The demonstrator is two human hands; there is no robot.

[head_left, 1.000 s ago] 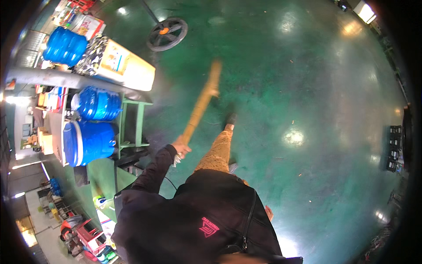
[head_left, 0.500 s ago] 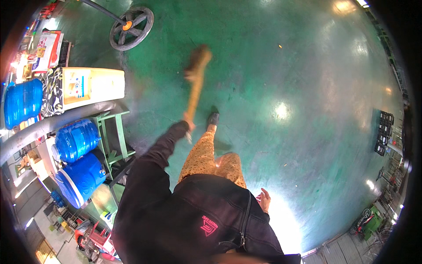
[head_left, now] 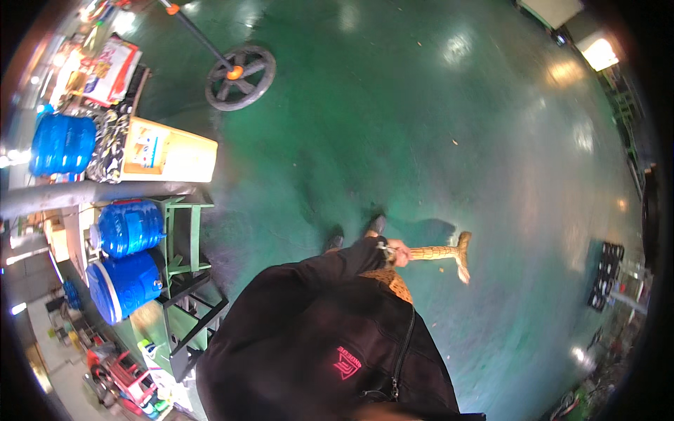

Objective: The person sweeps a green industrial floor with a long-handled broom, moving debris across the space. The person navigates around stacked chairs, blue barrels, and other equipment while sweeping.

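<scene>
My left hand (head_left: pixel 399 252) is closed around the handle end of a yellow straw broom (head_left: pixel 434 252), in front of my body and just right of my feet. The broom's stalk is bound with a crisscross pattern and points right. Its brown, spread head (head_left: pixel 463 257) lies low over the green floor; whether it touches cannot be told. My left sleeve (head_left: pixel 344 258) crosses in front of my waist. My right hand is out of sight.
At the left stand blue water bottles (head_left: pixel 130 228), a blue cooler jug (head_left: pixel 133 284), a cream bin (head_left: pixel 189 156) and a green metal frame (head_left: pixel 188 235). A grey spoked wheel (head_left: pixel 241 78) is at the far left. Black crates (head_left: pixel 607 274) sit at the right.
The broom swung from pointing far ahead to pointing right, as my left arm came across my body. My right hand dropped out of sight. My feet moved, and the view shifted.
</scene>
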